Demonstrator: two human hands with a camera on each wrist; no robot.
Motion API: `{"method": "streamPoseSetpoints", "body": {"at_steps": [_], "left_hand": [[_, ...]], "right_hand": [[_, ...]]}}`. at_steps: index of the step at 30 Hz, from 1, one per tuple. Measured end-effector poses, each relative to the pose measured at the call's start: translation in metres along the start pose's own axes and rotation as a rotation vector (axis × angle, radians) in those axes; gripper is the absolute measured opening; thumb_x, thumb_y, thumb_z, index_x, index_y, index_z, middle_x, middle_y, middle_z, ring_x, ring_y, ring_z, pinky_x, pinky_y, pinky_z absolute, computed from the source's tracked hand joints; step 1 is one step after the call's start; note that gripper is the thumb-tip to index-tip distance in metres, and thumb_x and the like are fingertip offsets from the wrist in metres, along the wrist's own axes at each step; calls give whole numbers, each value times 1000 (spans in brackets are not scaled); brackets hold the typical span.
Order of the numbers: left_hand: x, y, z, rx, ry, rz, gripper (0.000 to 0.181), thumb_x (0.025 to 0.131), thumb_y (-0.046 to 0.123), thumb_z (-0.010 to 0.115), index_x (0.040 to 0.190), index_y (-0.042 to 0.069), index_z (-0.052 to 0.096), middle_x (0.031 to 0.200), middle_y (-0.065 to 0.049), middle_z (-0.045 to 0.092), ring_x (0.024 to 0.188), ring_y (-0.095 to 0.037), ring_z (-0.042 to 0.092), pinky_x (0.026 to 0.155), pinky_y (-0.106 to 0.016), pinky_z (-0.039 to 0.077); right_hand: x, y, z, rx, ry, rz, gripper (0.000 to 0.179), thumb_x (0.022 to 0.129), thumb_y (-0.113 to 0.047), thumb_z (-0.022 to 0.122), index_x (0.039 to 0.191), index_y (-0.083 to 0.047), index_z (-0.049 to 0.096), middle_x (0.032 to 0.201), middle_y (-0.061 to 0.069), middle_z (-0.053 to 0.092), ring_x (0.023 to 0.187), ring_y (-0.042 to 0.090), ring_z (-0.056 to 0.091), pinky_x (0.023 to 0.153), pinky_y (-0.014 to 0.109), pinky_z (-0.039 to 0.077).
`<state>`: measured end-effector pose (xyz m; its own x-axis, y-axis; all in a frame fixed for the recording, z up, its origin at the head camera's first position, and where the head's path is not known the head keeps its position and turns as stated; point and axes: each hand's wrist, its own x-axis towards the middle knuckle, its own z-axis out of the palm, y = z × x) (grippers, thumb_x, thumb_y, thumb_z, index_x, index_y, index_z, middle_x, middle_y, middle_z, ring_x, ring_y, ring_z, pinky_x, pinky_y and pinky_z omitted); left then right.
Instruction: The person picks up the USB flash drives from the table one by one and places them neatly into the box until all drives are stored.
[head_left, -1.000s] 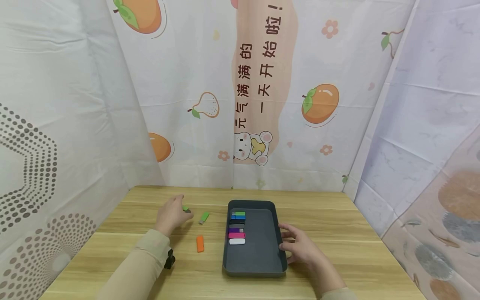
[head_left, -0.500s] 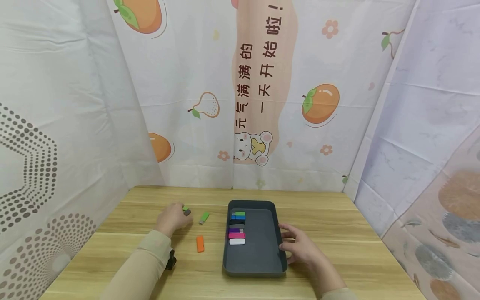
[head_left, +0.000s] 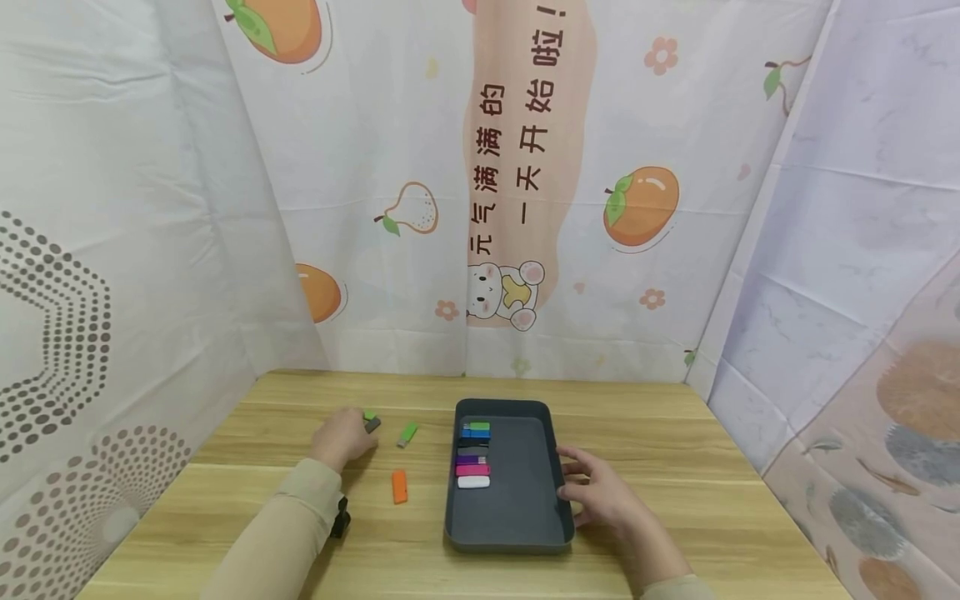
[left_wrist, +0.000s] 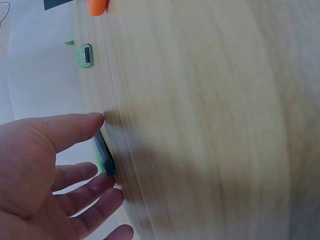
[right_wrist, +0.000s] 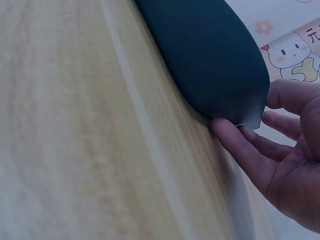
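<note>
Close to the table's left side, my left hand (head_left: 341, 437) has thumb and fingers about a dark grey USB stick (head_left: 372, 425). In the left wrist view, the thumb lies at one end of that stick (left_wrist: 104, 155) and fingers at its other end. Green shows beside it; whether that is a part of it or a second stick, I cannot tell. My right hand (head_left: 600, 492) rests its relaxed fingertips against the right wall of a dark grey tray (head_left: 517, 546). A row of USB sticks, white (head_left: 473, 482) nearest, lies along the tray's left side.
A green USB stick (head_left: 407, 434) and an orange USB stick (head_left: 400, 487) lie on the wooden table (head_left: 675, 467), between my left hand and the tray. Printed curtains (head_left: 360, 275) hang behind and on both sides.
My left hand has come down and drawn slightly back, its fingers now curled about the grey stick. My right hand and the tray have stayed put.
</note>
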<state>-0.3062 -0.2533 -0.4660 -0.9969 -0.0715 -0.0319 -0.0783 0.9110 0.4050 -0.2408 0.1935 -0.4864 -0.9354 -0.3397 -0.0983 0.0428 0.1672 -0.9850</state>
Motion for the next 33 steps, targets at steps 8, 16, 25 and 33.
{"method": "streamPoseSetpoints", "body": {"at_steps": [8,16,25,33], "left_hand": [[3,-2,3,36,-16,-20,17,92,16,68,94,0,65,81,-9,57,69,-25,54,57,-35,45],[4,-3,4,53,-14,-30,12,91,6,61,96,-4,67,84,-13,58,69,-27,54,54,-36,45],[-1,2,0,73,-13,-25,11,92,3,58,90,-4,67,84,-13,58,70,-27,55,55,-35,46],[1,3,2,87,-6,-25,12,92,1,57,88,-3,67,84,-13,59,70,-27,55,55,-35,47]], "right_hand": [[0,0,1,-2,-9,-10,75,88,4,65,156,0,33,140,33,42,115,40,56,67,55,60],[0,0,0,-1,-9,-12,75,88,4,65,156,0,33,140,33,42,114,39,56,67,55,60],[0,-1,1,-22,6,-7,74,88,3,66,156,-2,35,139,32,44,113,39,58,66,54,60],[0,0,0,-13,-3,-14,75,88,4,65,156,-1,34,139,32,43,112,39,58,67,54,60]]}}
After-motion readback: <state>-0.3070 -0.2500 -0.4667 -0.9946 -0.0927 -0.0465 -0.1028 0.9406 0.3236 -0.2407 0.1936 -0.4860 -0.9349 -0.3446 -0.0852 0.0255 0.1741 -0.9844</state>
